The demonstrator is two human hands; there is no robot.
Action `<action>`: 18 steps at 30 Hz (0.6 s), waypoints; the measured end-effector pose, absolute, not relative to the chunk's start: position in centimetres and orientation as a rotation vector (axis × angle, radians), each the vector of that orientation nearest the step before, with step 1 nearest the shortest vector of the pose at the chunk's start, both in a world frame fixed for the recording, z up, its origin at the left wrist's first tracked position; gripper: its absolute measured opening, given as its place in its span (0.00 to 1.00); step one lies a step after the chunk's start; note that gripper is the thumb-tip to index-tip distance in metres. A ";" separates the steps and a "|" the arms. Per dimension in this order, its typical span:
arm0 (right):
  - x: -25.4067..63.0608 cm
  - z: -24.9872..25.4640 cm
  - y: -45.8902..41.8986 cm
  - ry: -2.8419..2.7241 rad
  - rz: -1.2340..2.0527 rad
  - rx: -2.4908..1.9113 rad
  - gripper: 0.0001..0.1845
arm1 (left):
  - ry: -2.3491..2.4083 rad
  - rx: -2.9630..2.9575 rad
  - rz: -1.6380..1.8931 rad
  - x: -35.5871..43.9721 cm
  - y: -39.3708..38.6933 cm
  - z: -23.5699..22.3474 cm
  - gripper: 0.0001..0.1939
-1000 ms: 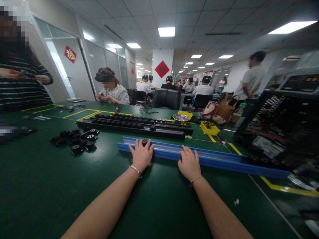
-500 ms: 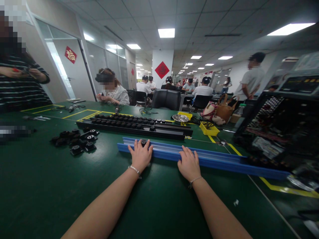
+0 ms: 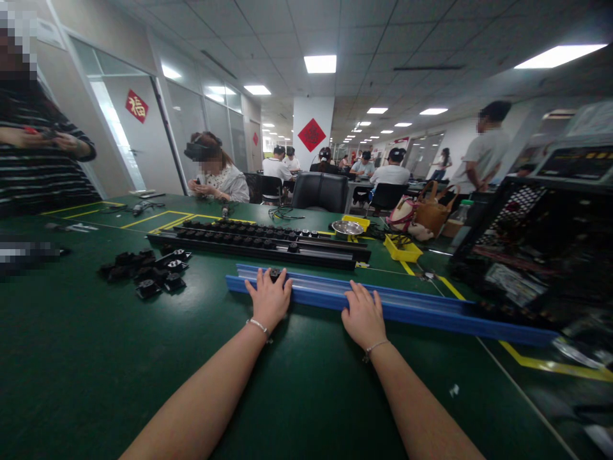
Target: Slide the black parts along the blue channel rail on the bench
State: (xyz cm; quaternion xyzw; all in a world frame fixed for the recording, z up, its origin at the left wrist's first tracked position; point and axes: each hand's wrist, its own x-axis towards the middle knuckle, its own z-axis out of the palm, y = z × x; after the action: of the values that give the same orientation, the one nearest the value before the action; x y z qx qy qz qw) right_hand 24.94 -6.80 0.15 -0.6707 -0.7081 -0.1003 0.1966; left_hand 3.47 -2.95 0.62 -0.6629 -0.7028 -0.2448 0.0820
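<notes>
A long blue channel rail (image 3: 412, 305) lies across the green table in front of me. Near its left end sits a small black block (image 3: 274, 274) in the channel. My left hand (image 3: 269, 299) reaches over the rail with its fingers around that block, partly hiding it. Farther right, my right hand (image 3: 364, 313) grips the rail's near side, its fingers bent over the edge and thumb in front. Loose black blocks (image 3: 148, 287) lie in a pile to the left. Behind the blue rail, black rails (image 3: 330, 256) carry rows of similar black blocks.
A metal bowl (image 3: 347, 227) and a yellow tray (image 3: 402, 248) stand at the back right. An open black computer case (image 3: 507, 243) rises beside the rail's right end. Cables lie at the far edge. One co-worker sits opposite; another stands at the left.
My left hand and the black block have shifted very slightly left along the blue rail. My right hand stays in place on the rail.
</notes>
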 end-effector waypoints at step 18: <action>25.0 0.1 -6.7 -1.985 -0.286 -1.872 0.18 | -2.127 -1.973 -0.750 3.2 -2.9 0.6 0.24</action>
State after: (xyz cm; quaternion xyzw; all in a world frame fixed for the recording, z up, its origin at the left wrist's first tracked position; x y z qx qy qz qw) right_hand 24.95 -6.73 0.13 -0.6687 -0.7094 -0.1021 0.1978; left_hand 3.18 -2.87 0.57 -0.6566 -0.7080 -0.2496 0.0724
